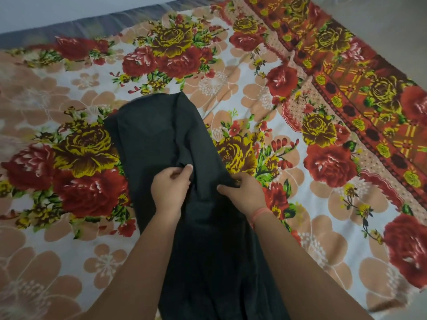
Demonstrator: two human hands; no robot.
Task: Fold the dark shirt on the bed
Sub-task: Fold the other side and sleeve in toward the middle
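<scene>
At the middle of the bed [323, 239], the left grip [171, 190] pinches a raised fold of the shirt [157, 135] between thumb and curled fingers. The right grip [242, 195], just beside it, pinches the shirt's right edge. The shirt lies as a long dark strip from the bed's near edge toward its far edge. A red thread [260, 214] circles the right wrist.

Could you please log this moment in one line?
left hand: pinches dark shirt | right hand: pinches it | far end on floral bedsheet
</scene>
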